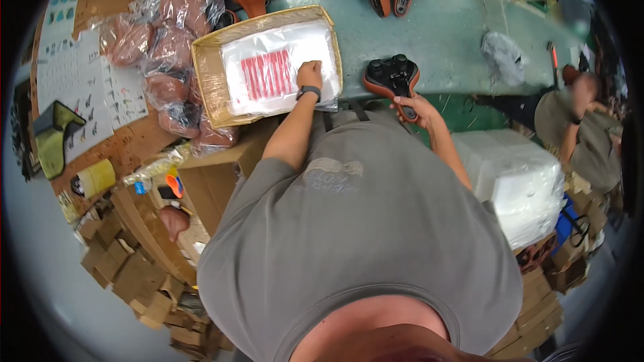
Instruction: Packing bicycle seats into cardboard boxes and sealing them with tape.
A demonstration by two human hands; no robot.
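Here, left hand (310,72) presses clear bags (278,70) — right hand (410,105) grips saddle (392,76).

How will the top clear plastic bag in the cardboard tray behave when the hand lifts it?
The plastic bag looks thin and flat, so it probably droops. Its glossy film may slide on the stack under the left hand. It seems very light, so the cardboard tray likely stays put.
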